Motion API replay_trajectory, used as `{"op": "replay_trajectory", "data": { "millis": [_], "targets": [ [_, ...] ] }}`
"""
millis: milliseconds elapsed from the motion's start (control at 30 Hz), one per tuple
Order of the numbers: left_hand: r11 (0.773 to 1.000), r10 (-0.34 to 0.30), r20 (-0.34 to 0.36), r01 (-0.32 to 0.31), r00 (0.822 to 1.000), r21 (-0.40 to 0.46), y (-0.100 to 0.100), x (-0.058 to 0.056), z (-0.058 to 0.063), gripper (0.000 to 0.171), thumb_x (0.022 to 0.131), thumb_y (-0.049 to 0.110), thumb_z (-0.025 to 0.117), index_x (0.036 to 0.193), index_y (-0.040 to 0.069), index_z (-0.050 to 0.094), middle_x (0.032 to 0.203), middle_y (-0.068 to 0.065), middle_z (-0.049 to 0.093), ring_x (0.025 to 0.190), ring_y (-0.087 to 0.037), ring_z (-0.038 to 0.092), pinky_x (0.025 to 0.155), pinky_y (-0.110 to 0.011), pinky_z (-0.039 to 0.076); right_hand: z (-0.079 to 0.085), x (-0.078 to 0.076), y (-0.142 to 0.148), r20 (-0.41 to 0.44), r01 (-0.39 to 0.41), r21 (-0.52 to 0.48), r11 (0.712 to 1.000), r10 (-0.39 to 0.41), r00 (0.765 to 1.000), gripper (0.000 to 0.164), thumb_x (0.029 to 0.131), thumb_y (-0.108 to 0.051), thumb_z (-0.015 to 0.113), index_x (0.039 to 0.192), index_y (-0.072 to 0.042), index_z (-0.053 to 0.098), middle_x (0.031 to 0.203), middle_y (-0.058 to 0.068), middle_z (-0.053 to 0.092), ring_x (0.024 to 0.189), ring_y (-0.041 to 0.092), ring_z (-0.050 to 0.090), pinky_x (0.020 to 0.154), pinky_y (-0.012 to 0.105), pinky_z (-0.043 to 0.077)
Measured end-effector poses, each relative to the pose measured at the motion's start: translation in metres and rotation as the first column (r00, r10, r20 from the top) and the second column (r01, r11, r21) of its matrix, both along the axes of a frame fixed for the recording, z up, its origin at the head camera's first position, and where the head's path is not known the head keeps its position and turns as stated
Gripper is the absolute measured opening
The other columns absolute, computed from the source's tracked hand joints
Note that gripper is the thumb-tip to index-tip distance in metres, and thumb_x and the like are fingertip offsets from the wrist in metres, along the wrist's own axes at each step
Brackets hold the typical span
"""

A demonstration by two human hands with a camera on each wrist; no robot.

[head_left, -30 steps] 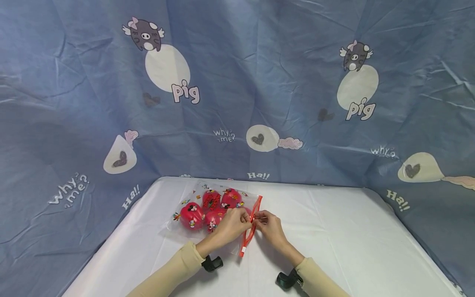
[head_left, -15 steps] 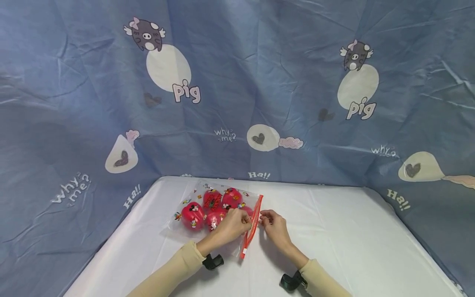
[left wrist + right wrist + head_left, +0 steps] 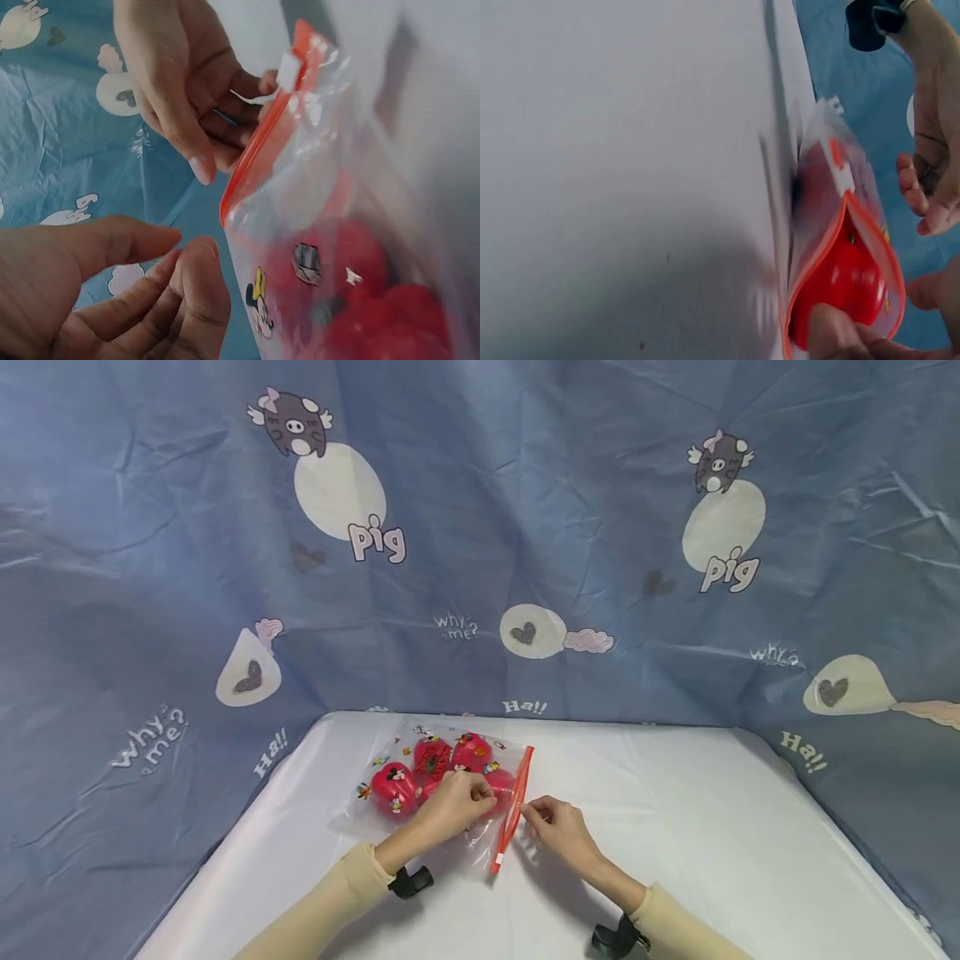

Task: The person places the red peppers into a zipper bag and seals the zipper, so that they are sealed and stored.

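**Printed zip bag of red balls, mouth held apart**

A white table [image 3: 675, 827] stands before a blue cartoon-print backdrop [image 3: 585, 527]; at its far left part lies a clear zip bag [image 3: 442, 777] printed with small cartoon figures, its mouth edged by an orange-red zip strip [image 3: 513, 806] with a small white slider near the front end; inside sit several glossy red balls [image 3: 393, 787], bunched together; the right hand [image 3: 558, 827] pinches the strip's edge, which gapes open; the left hand [image 3: 450, 806] rests on the bag with fingers loosely curled, grasping nothing clearly.
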State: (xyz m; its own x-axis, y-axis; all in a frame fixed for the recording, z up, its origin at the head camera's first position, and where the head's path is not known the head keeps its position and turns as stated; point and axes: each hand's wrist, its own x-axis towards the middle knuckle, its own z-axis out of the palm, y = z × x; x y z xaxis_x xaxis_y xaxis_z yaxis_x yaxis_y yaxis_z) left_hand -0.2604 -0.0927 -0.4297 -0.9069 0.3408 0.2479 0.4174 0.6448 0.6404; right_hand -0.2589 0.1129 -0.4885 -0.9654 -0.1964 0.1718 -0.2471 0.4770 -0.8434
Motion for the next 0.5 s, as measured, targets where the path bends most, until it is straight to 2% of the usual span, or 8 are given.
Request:
{"op": "replay_trajectory", "data": {
  "millis": [133,200,300,400,500],
  "targets": [
    [0.996,-0.075,-0.065,0.072,0.995,-0.043,-0.006,0.010,-0.006,0.003,0.079,0.007,0.068,0.077,0.008,0.069,0.067,0.002,0.063,0.059,-0.002,0.050,0.054,-0.018,0.044,0.000,0.010,-0.002,0.151,-0.086,-0.022,0.996,0.088,0.985,0.036,0.095,-0.031,0.058,0.092,0.003,0.068,0.070,0.013,0.068,0.057,0.017,0.064,0.051,0.027,0.051],
    [0.990,-0.121,-0.118,0.111,0.986,-0.091,-0.008,0.016,-0.011,0.001,0.078,0.007,0.069,0.079,0.006,0.070,0.070,0.000,0.063,0.063,-0.003,0.051,0.057,-0.017,0.045,-0.001,0.015,-0.005,0.233,-0.115,-0.057,0.992,0.125,0.965,0.041,0.096,-0.035,0.056,0.089,0.003,0.068,0.070,0.013,0.069,0.057,0.015,0.064,0.052,0.029,0.053],
    [0.970,-0.188,-0.179,0.154,0.966,-0.191,-0.010,0.026,-0.018,0.012,0.080,0.014,0.072,0.086,0.003,0.071,0.079,-0.002,0.064,0.069,-0.006,0.054,0.061,-0.018,0.047,-0.002,0.021,-0.010,0.305,-0.138,-0.089,0.987,0.158,0.939,0.047,0.096,-0.040,0.054,0.086,0.003,0.069,0.069,0.013,0.070,0.057,0.013,0.064,0.053,0.029,0.053],
    [0.931,-0.252,-0.235,0.168,0.939,-0.325,-0.011,0.036,-0.026,0.028,0.081,0.030,0.075,0.093,0.005,0.073,0.087,0.000,0.062,0.077,-0.007,0.055,0.066,-0.020,0.048,-0.003,0.025,-0.014,0.347,-0.155,-0.115,0.981,0.186,0.919,0.050,0.096,-0.043,0.053,0.083,0.002,0.070,0.068,0.011,0.070,0.057,0.012,0.065,0.054,0.028,0.054],
    [0.879,-0.320,-0.308,0.160,0.896,-0.449,-0.011,0.044,-0.034,0.037,0.077,0.043,0.077,0.091,0.009,0.074,0.087,0.006,0.058,0.079,-0.005,0.051,0.071,-0.021,0.047,-0.005,0.028,-0.017,0.355,-0.177,-0.134,0.975,0.214,0.910,0.049,0.095,-0.042,0.055,0.081,0.002,0.071,0.067,0.009,0.069,0.057,0.011,0.064,0.054,0.026,0.053]
  ]
}}
